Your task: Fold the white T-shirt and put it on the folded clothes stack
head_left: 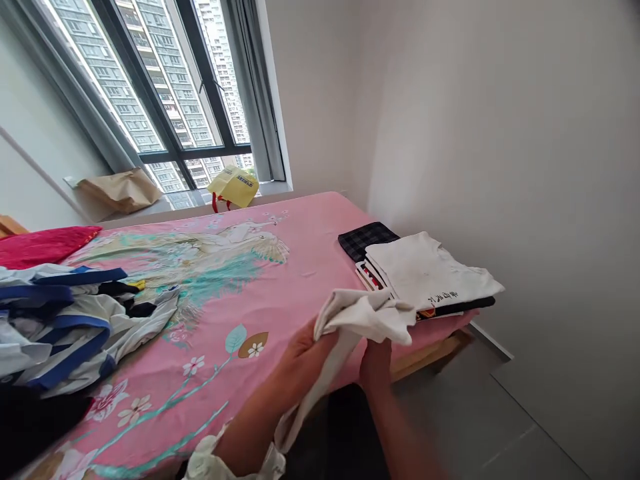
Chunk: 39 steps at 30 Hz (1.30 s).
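A bunched off-white garment (367,317) is held up in front of me above the bed's near right edge; its exact kind is hidden by the folds. My left hand (313,353) is closed around its left side, thumb on top. From there a narrow length of the same cloth hangs down past my left forearm. My right hand (376,363) grips the garment from below, with its fingers mostly covered by the fabric. Just beyond, a stack of folded clothes lies at the bed's corner, topped by a white T-shirt (425,270) with dark lettering. Dark plaid folded cloth (367,239) sits beside the stack.
The bed has a pink flowered sheet (310,260). To the left lies a loose heap of white and blue clothes (85,320), with a red pillow (47,245) behind. A brown paper bag (123,190) and a yellow bag (234,187) rest by the window. A wall (525,167) stands right.
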Motion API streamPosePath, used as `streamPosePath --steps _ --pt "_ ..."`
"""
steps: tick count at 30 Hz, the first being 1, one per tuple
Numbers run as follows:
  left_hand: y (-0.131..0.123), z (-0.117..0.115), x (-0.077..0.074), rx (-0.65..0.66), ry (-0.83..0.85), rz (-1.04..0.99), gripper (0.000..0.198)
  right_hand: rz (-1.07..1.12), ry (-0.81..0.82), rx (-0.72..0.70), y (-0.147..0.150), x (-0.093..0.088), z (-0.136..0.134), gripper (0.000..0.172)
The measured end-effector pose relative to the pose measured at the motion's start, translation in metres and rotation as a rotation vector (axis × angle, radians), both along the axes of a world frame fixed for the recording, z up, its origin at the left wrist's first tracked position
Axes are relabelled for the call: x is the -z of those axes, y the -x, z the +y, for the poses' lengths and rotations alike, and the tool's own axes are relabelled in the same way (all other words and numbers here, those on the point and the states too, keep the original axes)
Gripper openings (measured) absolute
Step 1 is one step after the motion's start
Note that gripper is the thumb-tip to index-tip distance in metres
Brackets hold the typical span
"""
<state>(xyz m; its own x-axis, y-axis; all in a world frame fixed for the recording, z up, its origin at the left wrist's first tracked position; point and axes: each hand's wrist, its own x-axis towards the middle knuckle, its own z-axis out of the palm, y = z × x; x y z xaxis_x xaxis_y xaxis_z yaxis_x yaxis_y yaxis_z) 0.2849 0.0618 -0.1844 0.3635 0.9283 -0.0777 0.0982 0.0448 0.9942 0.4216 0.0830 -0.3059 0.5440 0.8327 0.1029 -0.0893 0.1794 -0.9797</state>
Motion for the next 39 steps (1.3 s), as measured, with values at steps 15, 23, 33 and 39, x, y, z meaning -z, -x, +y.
streamPosePath --steps 15,23,33,39 --pt "0.196 -0.014 0.169 -0.555 0.518 -0.105 0.054 -0.477 0.325 -0.474 0.007 0.091 0.011 0.037" --pt "0.177 -0.067 0.198 -0.592 0.334 0.255 0.076 -0.853 0.557 -0.653 0.027 0.074 -0.018 0.032" --pt "0.196 -0.058 0.186 -0.645 0.013 0.487 0.039 -0.790 0.491 -0.596 0.029 0.087 0.000 0.030" --pt "0.205 0.012 0.172 -0.703 -0.015 0.395 0.027 -0.527 0.336 -0.477 0.045 0.094 0.031 0.033"
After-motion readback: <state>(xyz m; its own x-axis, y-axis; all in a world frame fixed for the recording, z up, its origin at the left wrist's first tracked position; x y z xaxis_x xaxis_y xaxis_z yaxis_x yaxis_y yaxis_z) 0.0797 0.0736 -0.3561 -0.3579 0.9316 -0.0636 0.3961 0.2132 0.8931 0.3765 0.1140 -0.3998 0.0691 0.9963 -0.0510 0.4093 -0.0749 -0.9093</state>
